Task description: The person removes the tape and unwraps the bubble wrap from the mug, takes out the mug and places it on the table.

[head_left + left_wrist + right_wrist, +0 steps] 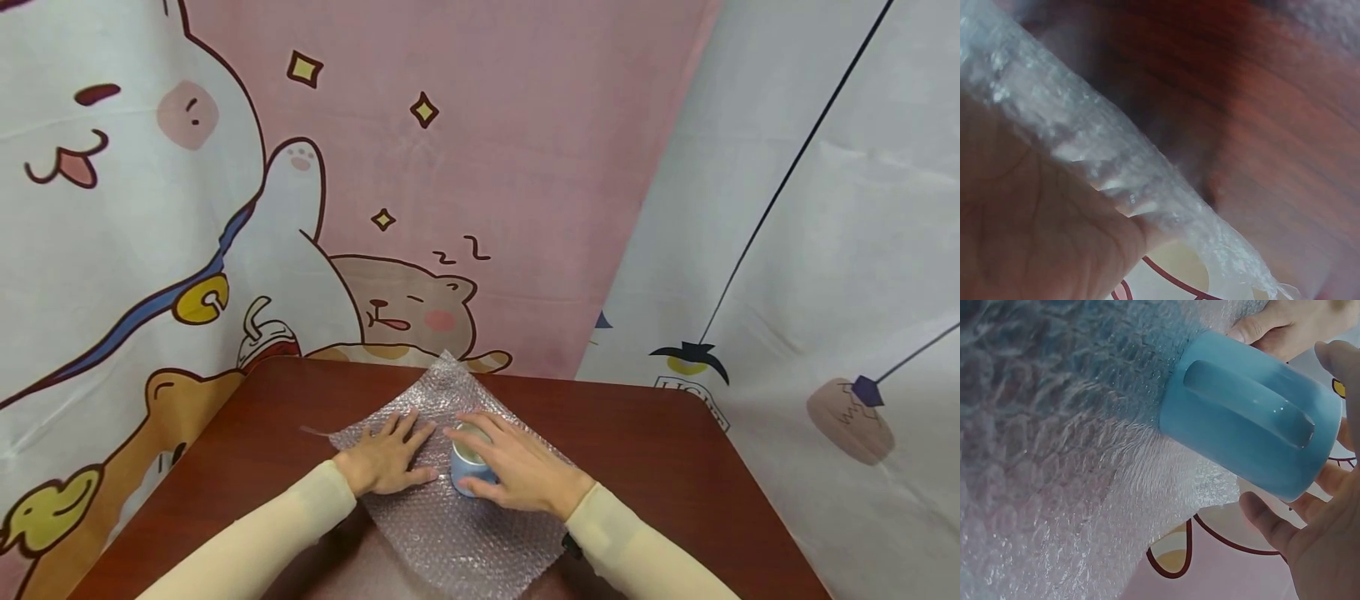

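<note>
A blue mug [462, 477] stands upright on a sheet of bubble wrap [450, 542]. My right hand [528, 462] holds it around the top, with the thumb on the near side and the fingers across the rim. In the right wrist view the handle of the mug [1247, 403] faces that camera, and the fingertips [1263, 519] reach round the rim end. My left hand [382, 458] lies spread and flat on the wrap, left of the mug. The left wrist view has the palm [1047, 231] against the raised edge of the wrap [1116, 150].
The dark red wooden table [637, 433] extends to both sides of the wrap. One corner of the wrap reaches the table's far edge. Behind hangs a cloth backdrop [525, 167] with cartoon animals.
</note>
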`<action>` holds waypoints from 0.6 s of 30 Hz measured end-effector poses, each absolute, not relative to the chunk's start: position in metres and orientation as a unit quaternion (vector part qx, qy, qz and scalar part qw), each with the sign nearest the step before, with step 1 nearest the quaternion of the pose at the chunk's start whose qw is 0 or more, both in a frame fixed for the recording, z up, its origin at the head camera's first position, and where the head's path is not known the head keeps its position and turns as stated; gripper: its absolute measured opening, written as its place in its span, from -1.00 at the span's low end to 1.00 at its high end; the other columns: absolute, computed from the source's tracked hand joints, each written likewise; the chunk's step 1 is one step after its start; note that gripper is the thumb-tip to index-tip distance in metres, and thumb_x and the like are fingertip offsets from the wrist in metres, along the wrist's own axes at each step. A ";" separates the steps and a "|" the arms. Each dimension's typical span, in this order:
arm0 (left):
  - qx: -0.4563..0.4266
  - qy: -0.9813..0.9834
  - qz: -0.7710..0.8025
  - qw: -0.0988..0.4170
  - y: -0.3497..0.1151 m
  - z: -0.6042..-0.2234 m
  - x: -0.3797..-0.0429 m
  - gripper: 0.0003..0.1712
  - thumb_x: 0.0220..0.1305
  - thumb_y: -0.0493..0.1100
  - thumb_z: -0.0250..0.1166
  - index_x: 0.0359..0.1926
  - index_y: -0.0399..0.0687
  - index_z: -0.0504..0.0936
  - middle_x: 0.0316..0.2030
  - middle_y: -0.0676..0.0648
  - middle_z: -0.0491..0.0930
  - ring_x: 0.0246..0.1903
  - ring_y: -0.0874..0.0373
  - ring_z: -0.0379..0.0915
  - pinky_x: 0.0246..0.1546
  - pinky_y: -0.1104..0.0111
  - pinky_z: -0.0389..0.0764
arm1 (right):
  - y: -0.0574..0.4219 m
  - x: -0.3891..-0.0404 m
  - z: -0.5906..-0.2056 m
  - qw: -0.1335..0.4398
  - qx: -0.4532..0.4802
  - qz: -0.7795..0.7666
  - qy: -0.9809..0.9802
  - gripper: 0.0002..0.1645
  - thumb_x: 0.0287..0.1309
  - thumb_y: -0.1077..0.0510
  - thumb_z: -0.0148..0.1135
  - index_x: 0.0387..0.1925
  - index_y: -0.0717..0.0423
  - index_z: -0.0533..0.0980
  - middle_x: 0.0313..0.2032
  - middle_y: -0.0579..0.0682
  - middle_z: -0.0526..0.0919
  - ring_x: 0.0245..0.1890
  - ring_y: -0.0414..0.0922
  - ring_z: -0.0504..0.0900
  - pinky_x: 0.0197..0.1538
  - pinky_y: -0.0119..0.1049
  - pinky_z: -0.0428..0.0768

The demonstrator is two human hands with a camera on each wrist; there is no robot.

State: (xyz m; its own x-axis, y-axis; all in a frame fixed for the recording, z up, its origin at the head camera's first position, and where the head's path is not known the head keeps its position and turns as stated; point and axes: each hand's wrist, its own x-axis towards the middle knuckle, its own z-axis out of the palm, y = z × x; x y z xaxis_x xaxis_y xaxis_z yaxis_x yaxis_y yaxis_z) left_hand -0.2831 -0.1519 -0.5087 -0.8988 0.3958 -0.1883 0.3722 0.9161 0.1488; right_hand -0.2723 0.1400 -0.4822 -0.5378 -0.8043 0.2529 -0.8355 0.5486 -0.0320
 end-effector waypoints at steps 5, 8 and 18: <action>0.195 0.974 0.048 0.105 -0.151 -0.509 -0.283 0.10 0.65 0.57 0.19 0.90 0.12 0.19 0.89 -0.29 0.08 0.84 -0.46 0.08 0.62 -0.64 0.32 | 0.139 -0.274 -0.483 0.107 0.470 0.074 -0.873 -0.12 0.68 -0.28 0.39 0.80 -0.17 0.37 0.72 0.07 0.45 0.68 0.05 0.52 0.62 0.15 0.66; 0.196 0.974 0.047 0.102 -0.152 -0.510 -0.283 0.10 0.65 0.58 0.18 0.90 0.13 0.19 0.89 -0.28 0.07 0.84 -0.46 0.07 0.63 -0.64 0.30 | 0.138 -0.275 -0.483 0.114 0.474 0.075 -0.870 -0.19 0.70 -0.22 0.39 0.77 -0.13 0.41 0.69 0.08 0.48 0.65 0.05 0.55 0.60 0.13 0.69; 0.211 0.973 0.042 0.082 -0.154 -0.514 -0.285 0.08 0.66 0.57 0.18 0.88 0.11 0.24 0.87 -0.32 0.12 0.83 -0.46 0.11 0.71 -0.54 0.28 | 0.138 -0.276 -0.479 0.104 0.479 0.086 -0.867 -0.29 0.71 -0.14 0.39 0.70 -0.08 0.49 0.61 0.11 0.55 0.57 0.06 0.63 0.52 0.07 0.76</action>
